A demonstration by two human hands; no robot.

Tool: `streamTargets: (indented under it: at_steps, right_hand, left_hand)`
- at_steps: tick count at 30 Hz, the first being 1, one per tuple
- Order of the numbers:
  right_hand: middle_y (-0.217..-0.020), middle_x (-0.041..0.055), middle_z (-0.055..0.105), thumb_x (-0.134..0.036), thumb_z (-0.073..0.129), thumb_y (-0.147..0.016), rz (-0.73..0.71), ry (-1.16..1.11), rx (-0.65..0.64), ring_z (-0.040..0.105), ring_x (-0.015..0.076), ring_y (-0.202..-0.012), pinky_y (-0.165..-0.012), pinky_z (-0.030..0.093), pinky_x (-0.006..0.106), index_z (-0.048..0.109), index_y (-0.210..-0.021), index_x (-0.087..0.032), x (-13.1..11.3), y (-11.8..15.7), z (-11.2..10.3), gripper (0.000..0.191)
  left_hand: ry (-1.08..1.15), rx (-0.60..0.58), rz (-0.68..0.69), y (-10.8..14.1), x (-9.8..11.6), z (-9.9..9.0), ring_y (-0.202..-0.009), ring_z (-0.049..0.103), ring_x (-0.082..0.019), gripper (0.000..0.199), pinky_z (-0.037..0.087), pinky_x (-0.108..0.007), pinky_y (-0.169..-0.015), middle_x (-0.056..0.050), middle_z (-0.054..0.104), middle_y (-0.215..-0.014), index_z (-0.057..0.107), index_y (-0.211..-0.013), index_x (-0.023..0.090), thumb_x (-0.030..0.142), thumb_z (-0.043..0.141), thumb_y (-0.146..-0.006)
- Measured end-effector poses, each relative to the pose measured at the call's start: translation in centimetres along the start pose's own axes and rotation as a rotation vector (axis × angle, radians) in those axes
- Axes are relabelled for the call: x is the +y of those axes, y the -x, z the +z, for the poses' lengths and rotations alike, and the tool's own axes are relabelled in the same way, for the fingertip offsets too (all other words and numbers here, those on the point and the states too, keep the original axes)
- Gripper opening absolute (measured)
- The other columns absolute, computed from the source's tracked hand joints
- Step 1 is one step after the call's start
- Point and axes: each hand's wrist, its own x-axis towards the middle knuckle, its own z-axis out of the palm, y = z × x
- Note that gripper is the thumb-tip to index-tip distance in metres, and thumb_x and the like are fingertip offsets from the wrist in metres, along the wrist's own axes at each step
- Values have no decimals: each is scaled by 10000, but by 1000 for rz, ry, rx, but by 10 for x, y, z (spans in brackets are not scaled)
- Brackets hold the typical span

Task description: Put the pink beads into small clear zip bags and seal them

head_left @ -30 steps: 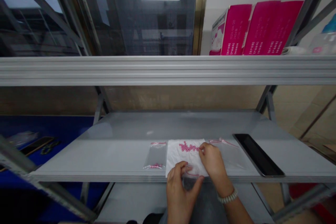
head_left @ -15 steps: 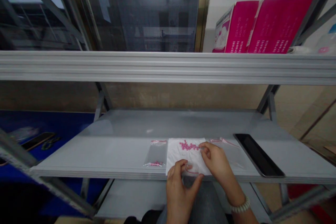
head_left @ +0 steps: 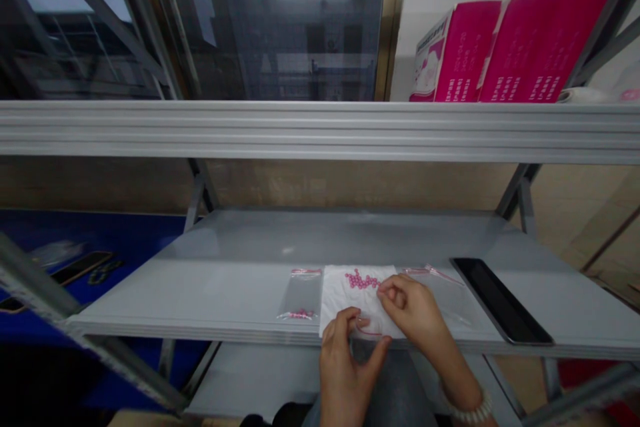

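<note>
Several small pink beads [head_left: 361,279] lie in a cluster on a white sheet of paper or tissue [head_left: 334,287] near the shelf's front edge. At the cluster's right end, my right hand [head_left: 413,303] has thumb and forefinger pinched together; whatever is between the tips is too small to make out. Lower and to the left, my left hand [head_left: 347,360] holds a clear plastic bag with a red zip strip [head_left: 371,333], thumb and fingers spread around its mouth. Left of the paper lies another clear zip bag [head_left: 301,293] with pink beads at its bottom.
A flat clear zip bag [head_left: 445,297] lies right of the paper, then a black tablet-like device [head_left: 500,300]. A metal beam [head_left: 320,130] crosses above the grey shelf [head_left: 225,280]. Pink boxes [head_left: 520,47] stand on the upper level. A blue surface [head_left: 145,230] at left holds a phone-like item.
My right hand's fingertips have moved slightly down at the right end of the beads and closed into a tighter pinch. My left hand keeps its hold. The view has shifted a little.
</note>
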Motion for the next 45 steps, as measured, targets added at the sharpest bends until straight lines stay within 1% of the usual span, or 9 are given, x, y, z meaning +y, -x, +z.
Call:
streamTargets:
  at_steps: [5,12,16,22,25,29,33,38,45]
  right_hand:
    - [-672,26,702,-223,562,-840,11,-75,-17,642,164,-549,-532,470,240,739,-817,-183,-3,8,-9,183]
    - [-704,153,715,-129,589,-801,171,100,107,691,296,-653,-619,465,346,709,-796,-98,8,-10,23,125]
    - [-709,142,706,-80,550,-806,180,92,111,685,276,-640,-591,441,322,700,-770,-109,4,-10,26,157]
    - [-556,-16,593,-179,598,-810,47,-92,25,588,162,-508,-519,447,241,715,-757,-187,-13,17,8,129]
    - [-717,29,635,-243,587,-835,-52,-261,71,625,186,-645,-595,507,271,740,-799,-206,-24,36,3,161]
    - [-899,85,646,-239,646,-761,2,-444,63,667,225,-809,-584,543,271,711,-718,-207,-32,47,3,85]
    - [-829,59,676,-219,595,-791,10,-602,-13,688,213,-806,-643,575,270,666,-708,-213,-33,50,-3,110]
    - [-774,34,710,-238,583,-822,7,-633,5,718,204,-761,-709,591,285,657,-786,-222,-37,56,-10,84]
    - [-841,42,748,-249,589,-795,-27,-571,51,729,215,-799,-747,595,316,675,-893,-238,-42,62,-9,131]
  left_hand:
    - [26,35,-33,0,5,1,-840,746,-263,425,603,-421,-769,-41,774,-878,595,-1056,213,244,822,-697]
    - [37,56,-32,1,3,3,-844,751,-262,423,606,-415,-773,-47,775,-887,600,-1049,218,216,813,-683]
    - [27,37,-44,0,3,2,-836,753,-253,414,609,-400,-767,-40,775,-884,601,-1050,221,236,813,-695]
    - [27,-1,-32,0,1,-2,-859,749,-249,376,609,-389,-785,-48,776,-909,608,-1071,216,264,775,-738]
    - [34,-8,-21,0,-2,-1,-878,745,-254,341,609,-392,-790,-66,771,-942,609,-1088,211,248,723,-768]
    - [41,18,-11,2,-1,-1,-905,743,-275,375,609,-427,-812,-84,759,-982,616,-1084,208,250,740,-733]
    - [133,5,-60,2,11,-14,-931,737,-267,423,608,-414,-833,-81,750,-1001,603,-1075,208,232,772,-688]
    - [352,-63,-170,-6,32,-44,-805,736,-219,97,605,-312,-744,-42,749,-817,668,-854,205,274,674,-786]
    - [457,-104,-282,-11,32,-61,-715,727,-211,211,589,-267,-688,-52,756,-706,718,-722,182,382,722,-789]
